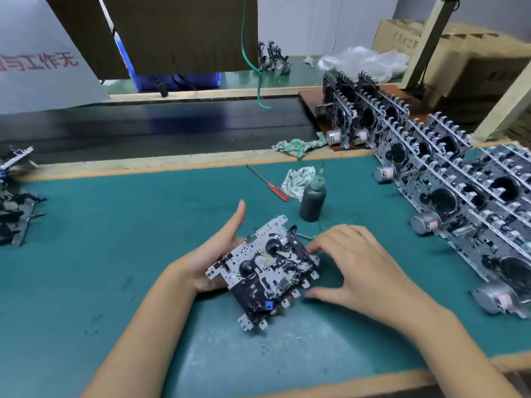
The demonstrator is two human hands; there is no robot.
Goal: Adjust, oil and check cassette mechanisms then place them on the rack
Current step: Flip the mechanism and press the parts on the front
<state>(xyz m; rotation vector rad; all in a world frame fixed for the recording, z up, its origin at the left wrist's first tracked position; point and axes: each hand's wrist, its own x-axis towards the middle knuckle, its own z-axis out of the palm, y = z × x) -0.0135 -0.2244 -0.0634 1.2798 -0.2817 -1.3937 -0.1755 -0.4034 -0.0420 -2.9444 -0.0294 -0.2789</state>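
A cassette mechanism (263, 272) sits tilted above the green mat (100, 239), a little below centre, cradled from beneath in the left hand (214, 258) — palm under the metal plate, fingers hidden beneath it, thumb pointing up toward 12 o'clock. The right hand (349, 267) comes in from 3 o'clock with its fingers curled over the mechanism's right edge; the thumb lies near the row of tabs on the lower side, and a slim tool with a green tip (306, 237) pokes out from under the fingertips, though whether they pinch it cannot be told.

At 12 o'clock from the mechanism stands a dark oil bottle (312, 200) with a narrow nozzle, its contents dark and almost filling it. Beside it lie a crumpled patterned rag (297, 182) and a red-handled screwdriver (268, 183). From 1 to 3 o'clock a row of finished mechanisms (448, 179) stands upright, motors toward the mat. At 1 o'clock, far back, an open cardboard box (459, 58) — its contents cannot be made out.
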